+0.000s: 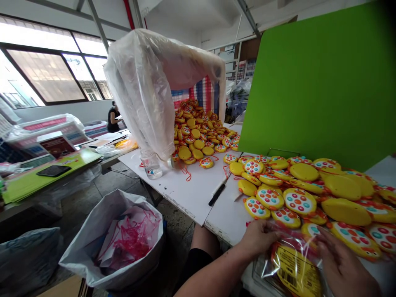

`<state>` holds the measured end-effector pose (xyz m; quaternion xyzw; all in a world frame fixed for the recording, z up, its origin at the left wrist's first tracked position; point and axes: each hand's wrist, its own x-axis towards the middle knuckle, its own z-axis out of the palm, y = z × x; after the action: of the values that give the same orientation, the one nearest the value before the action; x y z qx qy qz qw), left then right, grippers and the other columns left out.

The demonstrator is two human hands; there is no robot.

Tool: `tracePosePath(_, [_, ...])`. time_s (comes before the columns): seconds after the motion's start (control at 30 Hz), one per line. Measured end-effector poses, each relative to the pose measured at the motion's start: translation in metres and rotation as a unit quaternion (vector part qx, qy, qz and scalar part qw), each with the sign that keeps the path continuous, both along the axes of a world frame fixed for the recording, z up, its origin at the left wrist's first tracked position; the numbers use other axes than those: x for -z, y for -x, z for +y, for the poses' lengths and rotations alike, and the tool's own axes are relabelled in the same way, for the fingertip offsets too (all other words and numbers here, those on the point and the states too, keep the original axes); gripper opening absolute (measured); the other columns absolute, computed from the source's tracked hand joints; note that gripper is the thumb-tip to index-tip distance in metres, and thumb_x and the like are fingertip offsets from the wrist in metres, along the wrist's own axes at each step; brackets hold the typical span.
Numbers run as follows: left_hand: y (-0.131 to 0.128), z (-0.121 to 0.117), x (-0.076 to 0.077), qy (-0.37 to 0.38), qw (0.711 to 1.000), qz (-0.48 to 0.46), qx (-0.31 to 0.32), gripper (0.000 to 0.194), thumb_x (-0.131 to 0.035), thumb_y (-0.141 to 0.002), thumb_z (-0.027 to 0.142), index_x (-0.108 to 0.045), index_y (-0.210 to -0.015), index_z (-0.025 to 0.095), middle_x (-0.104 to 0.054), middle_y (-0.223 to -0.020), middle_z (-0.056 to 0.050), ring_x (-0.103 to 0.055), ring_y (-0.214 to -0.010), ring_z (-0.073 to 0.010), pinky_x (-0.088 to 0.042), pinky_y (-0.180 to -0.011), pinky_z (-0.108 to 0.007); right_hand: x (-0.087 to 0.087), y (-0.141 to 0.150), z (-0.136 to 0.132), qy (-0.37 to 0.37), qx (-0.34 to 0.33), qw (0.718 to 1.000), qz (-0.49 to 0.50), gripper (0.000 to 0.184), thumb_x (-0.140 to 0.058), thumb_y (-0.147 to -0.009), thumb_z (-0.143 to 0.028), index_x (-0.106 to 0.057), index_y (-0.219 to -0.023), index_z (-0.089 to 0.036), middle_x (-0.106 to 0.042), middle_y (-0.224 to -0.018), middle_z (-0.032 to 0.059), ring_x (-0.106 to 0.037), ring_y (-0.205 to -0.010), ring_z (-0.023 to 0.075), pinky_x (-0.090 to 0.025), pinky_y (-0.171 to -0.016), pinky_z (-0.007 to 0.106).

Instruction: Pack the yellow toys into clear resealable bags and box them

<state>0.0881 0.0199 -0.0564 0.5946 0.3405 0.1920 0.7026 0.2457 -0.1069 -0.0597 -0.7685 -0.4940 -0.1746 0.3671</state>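
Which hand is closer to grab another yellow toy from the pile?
Probably the right hand. It rests on the clear packet right beside the yellow toys heaped on the white table. The left hand grips the packet's left edge, with fewer toys near it.

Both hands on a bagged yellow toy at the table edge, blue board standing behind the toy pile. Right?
Not quite: the board is green, not blue, as the head view shows. The rest holds: the left hand and right hand are both on the clear bag with a yellow toy inside, at the table edge, with the toy pile in front of the board.
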Motion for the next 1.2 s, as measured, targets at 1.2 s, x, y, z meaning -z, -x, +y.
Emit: tracePosePath(1.2, [0.017, 0.002, -0.006, -0.151, 0.982, -0.083, 0.083, 0.035, -0.052, -0.082, 0.02, -0.068, -0.113, 0.015, -0.071, -0.102, -0.005, -0.063, -0.094, -0.0211, -0.049, -0.087, -0.032, -0.024, 0.045, 0.041, 0.104, -0.151, 0.957, -0.223, 0.034, -0.039, -0.094, -0.018, -0.053, -0.125, -0.017, -0.07, -0.102, 0.0095, -0.068, -0.086, 0.0231, -0.053, -0.069, 0.034])
